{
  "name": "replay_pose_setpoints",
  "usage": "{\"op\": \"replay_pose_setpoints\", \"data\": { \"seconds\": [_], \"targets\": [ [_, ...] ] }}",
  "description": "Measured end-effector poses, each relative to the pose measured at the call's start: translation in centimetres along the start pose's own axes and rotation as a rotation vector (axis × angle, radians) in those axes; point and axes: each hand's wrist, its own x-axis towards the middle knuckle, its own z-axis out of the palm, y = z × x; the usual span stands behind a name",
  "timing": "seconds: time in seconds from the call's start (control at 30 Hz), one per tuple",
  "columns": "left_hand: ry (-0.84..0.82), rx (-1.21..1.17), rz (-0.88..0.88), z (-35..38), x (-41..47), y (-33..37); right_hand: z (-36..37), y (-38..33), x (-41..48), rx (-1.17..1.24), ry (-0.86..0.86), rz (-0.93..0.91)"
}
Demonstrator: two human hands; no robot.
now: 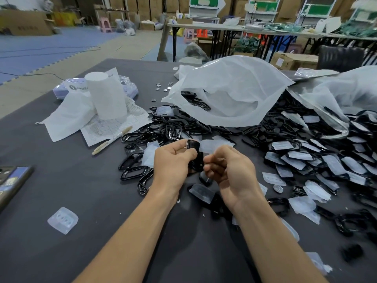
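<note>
I had the wide dark grey bench [81, 190] filling my feed. Big crumpled white plastic bag [234, 88] lay across its far side, mouth gaping toward me, a few black pieces inside. In front of it sprawled the heap of glossy black plastic frames [163, 127], and to the right a spread of black shells capped with cloudy pads [306, 160].

Both hands hovered just above the near edge of that heap. The left hand [173, 160] had its grip curled round a small black plastic shell [194, 148], held upright between the two hands. The right hand [230, 170] had its grip pinching a translucent soft pad [210, 145], whose edge met the top of the shell.

A white pen [112, 139] lay on printed paper at left. Smallest of all, silver button cells [163, 87] sat scattered beside the bag.
</note>
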Motion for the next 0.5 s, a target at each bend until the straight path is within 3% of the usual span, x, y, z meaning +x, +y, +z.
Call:
{"op": "replay_pose_setpoints", "data": {
  "seconds": [0.13,0.43,0.5],
  "targets": [
    [0.046,-0.042,-0.053,0.07,-0.19,0.13,-0.15,0.16,-0.21,-0.071,-0.011,-0.036],
    [0.103,-0.088,-0.091,-0.26,-0.01,0.17,-0.55,0.66,0.04,-0.68,-0.011,-0.284],
    [0.098,-0.081,-0.077,-0.28,0.14,0.09,-0.77,0.48,0.18,-0.653,0.001,-0.299]
  ]
}}
